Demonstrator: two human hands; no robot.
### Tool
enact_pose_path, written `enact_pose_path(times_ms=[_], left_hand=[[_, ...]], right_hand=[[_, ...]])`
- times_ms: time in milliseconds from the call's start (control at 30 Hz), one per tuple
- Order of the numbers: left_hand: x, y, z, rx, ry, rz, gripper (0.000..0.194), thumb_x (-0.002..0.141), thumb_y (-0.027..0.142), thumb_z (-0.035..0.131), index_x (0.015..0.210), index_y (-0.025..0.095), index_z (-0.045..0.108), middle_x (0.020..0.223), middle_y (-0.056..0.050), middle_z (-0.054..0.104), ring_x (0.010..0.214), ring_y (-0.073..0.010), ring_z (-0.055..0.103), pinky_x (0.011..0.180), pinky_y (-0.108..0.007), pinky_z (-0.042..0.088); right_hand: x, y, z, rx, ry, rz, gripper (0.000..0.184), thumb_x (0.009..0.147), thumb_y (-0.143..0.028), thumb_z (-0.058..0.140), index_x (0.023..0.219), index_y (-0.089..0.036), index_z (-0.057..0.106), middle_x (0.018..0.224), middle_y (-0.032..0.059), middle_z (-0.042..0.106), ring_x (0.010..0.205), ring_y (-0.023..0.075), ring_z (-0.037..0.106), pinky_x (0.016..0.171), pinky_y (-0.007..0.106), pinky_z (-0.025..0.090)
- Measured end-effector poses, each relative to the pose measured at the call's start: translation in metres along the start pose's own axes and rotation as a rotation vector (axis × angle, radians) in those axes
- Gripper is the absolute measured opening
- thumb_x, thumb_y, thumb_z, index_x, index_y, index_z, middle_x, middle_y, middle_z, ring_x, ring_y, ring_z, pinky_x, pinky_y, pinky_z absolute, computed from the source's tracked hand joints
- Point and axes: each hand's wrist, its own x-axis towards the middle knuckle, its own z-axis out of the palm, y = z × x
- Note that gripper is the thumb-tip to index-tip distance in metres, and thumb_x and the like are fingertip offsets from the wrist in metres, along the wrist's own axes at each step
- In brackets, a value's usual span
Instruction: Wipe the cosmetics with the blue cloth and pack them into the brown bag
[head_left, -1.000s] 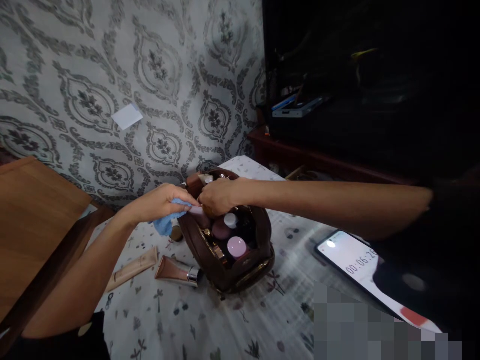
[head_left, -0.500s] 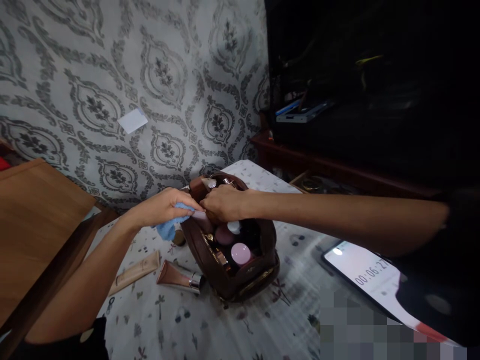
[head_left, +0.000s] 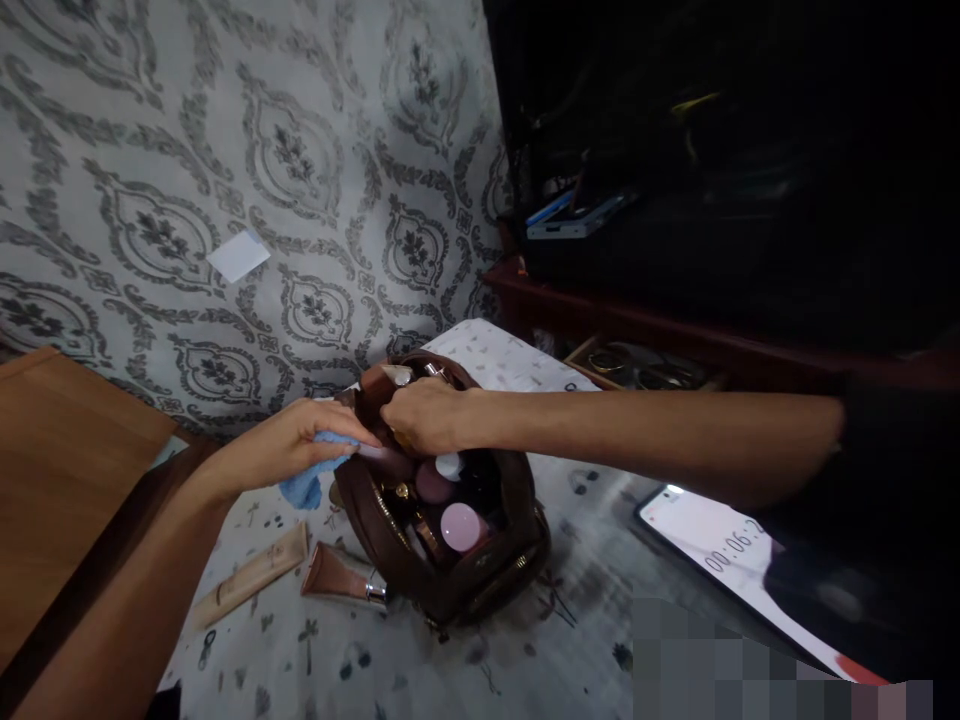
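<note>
A brown leather cosmetics bag (head_left: 457, 580) stands open on a patterned tablecloth (head_left: 525, 650), packed with several pink and white capped jars and bottles (head_left: 459, 524). My left hand (head_left: 300, 445) pinches a light blue cloth (head_left: 304, 487) at the bag's left rim. My right hand (head_left: 421, 413) is closed over the bag's top edge, its fingers curled round a small pale item that I cannot make out. The two hands almost touch above the bag.
Two beige and pink tubes (head_left: 251, 577) (head_left: 341, 578) lie on the cloth left of the bag. A phone (head_left: 720, 555) showing a timer lies at the right. A wooden surface (head_left: 60, 450) is at the left, a dark shelf (head_left: 600, 310) behind.
Both hands have stayed at the bag's top with small finger motions. The view has shifted, so the bag and hands sit slightly lower and further left.
</note>
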Motion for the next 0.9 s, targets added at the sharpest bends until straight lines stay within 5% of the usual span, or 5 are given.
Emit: enact_pose_path(times_ms=[667,900], left_hand=[[0.002,-0.0012,-0.0001,-0.024,-0.013,0.083,0.025,0.097,0.028,0.056,0.108,0.024,0.079,0.106,-0.005,0.078,0.098,-0.017,0.07,0.086,-0.024,0.052],[0.001,-0.0001,0.0014,-0.025,-0.01,0.053,0.026,0.095,0.023,0.056,0.108,0.025,0.079,0.105,-0.004,0.077,0.097,-0.0162,0.07,0.084,-0.022,0.051]], right_hand=[[-0.0063,0.0035,-0.006,0.029,-0.025,-0.001,0.032,0.086,-0.019,0.059,0.114,-0.011,0.072,0.104,0.0176,0.075,0.102,0.0318,0.071,0.079,0.036,0.053],[-0.005,0.0038,-0.0063,0.044,0.1,0.025,0.033,0.084,-0.029,0.068,0.114,-0.014,0.071,0.106,0.016,0.074,0.103,0.0312,0.072,0.076,0.032,0.053]])
